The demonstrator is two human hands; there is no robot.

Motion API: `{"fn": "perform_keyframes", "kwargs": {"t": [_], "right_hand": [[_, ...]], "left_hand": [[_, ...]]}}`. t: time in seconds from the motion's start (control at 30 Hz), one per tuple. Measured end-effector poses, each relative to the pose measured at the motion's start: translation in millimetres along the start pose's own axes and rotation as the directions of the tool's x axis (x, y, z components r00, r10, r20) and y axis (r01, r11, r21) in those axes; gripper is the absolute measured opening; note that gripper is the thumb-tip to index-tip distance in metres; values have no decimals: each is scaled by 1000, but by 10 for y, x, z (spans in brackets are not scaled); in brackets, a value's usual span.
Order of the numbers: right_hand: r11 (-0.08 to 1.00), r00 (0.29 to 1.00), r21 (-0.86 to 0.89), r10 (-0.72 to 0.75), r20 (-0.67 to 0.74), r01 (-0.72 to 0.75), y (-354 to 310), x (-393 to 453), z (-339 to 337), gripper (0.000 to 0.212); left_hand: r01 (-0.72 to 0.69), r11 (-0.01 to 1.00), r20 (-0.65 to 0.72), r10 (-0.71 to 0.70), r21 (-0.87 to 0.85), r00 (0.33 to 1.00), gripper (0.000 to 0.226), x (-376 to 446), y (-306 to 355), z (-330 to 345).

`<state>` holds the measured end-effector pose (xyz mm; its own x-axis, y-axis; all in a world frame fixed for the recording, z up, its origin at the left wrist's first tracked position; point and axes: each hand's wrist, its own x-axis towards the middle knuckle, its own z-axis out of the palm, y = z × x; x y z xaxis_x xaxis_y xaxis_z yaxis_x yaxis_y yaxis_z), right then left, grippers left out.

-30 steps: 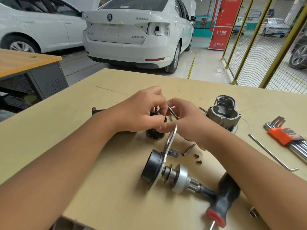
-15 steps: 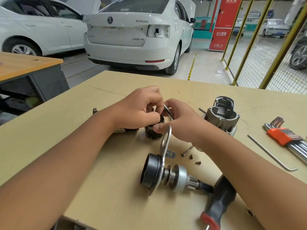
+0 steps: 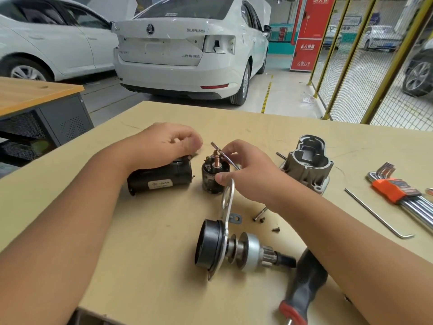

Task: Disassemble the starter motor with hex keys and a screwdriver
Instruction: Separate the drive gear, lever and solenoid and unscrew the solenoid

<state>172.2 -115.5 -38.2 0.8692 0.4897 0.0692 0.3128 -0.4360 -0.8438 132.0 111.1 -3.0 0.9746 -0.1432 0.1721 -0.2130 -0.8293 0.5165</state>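
A black solenoid (image 3: 212, 178) with a copper stud stands upright at the table's middle. My right hand (image 3: 248, 174) has its thumb against the solenoid's side and pinches a thin flat metal tool (image 3: 225, 156) over the solenoid's top. My left hand (image 3: 167, 146) is curled shut just left of it, resting over the end of the black motor body (image 3: 160, 180), which lies on its side. Whether its fingers hold a small part is hidden. Nearer me lies the drive assembly (image 3: 236, 250) with its metal plate (image 3: 228, 200).
The grey nose housing (image 3: 308, 166) stands at the right. A loose hex key (image 3: 379, 214) and an orange-clipped hex key set (image 3: 396, 188) lie further right. A screwdriver (image 3: 304, 289) lies near the front edge. A bolt and small screws (image 3: 262, 219) lie between them.
My left hand has come off the solenoid and moved left, uncovering the solenoid's top and the motor body. My right hand stays at the solenoid with the thin tool.
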Motion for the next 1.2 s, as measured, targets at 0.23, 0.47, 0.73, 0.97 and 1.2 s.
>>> {"fn": "perform_keyframes", "kwargs": {"t": [0.23,0.47,0.73,0.97,1.2], "right_hand": [[1000,985,1,-20,-172,20,-22,-24,-69,28],[986,958,72,-126,-256,149,-61,-49,-118,10],[932,917,70,-335,-215,357,-81,-80,-115,11],[870,863,-71,-494,-104,489,42,-54,-82,37],[737,799,-330,-592,105,590,34,-51,-106,52]], "left_hand": [[221,940,336,-302,258,892,71,-131,-204,-217],[225,953,190,-187,-203,964,53,-147,-389,-213],[-148,909,-80,127,-389,989,67,-80,-284,-45],[-153,918,-44,147,-366,988,76,-72,-228,-45],[-148,927,6,160,-346,987,73,-47,-128,-3]]}}
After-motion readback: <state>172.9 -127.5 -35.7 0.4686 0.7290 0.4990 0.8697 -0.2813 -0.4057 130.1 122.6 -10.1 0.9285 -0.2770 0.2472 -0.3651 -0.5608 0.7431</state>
